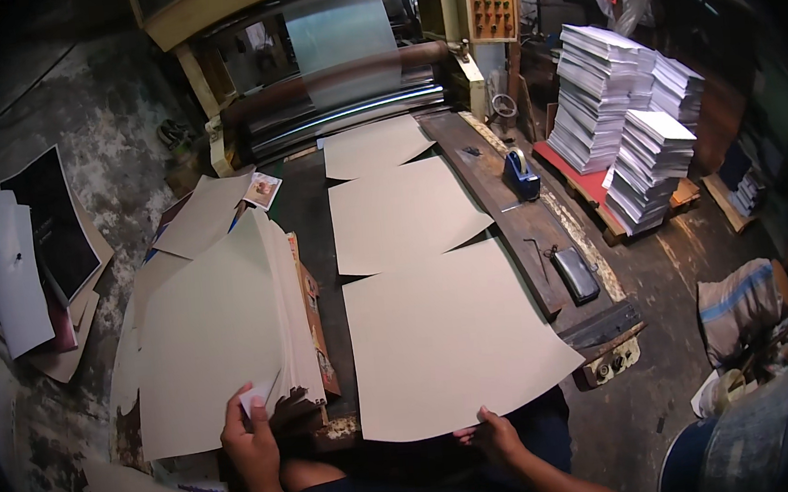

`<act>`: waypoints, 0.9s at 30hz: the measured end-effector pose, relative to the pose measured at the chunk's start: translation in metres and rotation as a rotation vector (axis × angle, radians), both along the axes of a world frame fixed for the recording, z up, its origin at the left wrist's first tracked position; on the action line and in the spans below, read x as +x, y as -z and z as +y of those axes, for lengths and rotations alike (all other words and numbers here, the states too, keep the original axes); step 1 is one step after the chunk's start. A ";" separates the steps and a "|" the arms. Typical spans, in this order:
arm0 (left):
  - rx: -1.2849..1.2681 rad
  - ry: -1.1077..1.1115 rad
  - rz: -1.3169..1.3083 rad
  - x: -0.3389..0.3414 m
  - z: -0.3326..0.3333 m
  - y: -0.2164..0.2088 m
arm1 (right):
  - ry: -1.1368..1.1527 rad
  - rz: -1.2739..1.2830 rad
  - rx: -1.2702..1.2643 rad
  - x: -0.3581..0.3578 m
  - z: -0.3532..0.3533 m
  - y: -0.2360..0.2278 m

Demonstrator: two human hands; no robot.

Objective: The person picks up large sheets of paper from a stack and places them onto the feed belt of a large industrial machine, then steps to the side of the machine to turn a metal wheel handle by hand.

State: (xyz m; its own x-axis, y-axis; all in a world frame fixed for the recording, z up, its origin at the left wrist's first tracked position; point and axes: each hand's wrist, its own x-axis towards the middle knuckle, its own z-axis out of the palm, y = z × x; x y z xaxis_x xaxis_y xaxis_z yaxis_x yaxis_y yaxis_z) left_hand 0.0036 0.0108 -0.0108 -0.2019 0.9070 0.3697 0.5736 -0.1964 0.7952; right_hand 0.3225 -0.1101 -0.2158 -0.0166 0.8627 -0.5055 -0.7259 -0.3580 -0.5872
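Note:
A beige sheet (pixel 459 343) lies on the feed table of a roller machine. My right hand (pixel 493 436) pinches its near edge, thumb on top and fingers underneath. Beyond it, a second sheet (pixel 405 209) and a third sheet (pixel 376 146) run in a line up to the rollers, their edges meeting or overlapping. To the left stands a thick stack of sheets (pixel 204 328). My left hand (pixel 252 438) is closed on the near right corner of its top sheet, where a turned-up white corner (pixel 257 397) shows by the thumb.
Metal rollers (pixel 354 109) cross the table's far end, below a hanging film (pixel 344 44). Along the right rail (pixel 494 209) sit a blue tape dispenser (pixel 521 177) and a dark case (pixel 575 274). Tall paper piles (pixel 601 97) stand at right, a drum (pixel 748 440) at lower right.

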 end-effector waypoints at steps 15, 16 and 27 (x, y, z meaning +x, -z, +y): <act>0.570 0.300 -0.241 0.056 -0.064 0.025 | 0.364 -0.156 0.144 -0.012 0.020 -0.073; 0.427 0.390 -0.072 0.063 -0.076 0.037 | 0.299 -0.181 0.283 -0.012 0.022 -0.096; -1.179 0.982 -1.579 0.273 -0.111 0.207 | -0.583 -0.185 1.923 -0.141 0.011 -0.249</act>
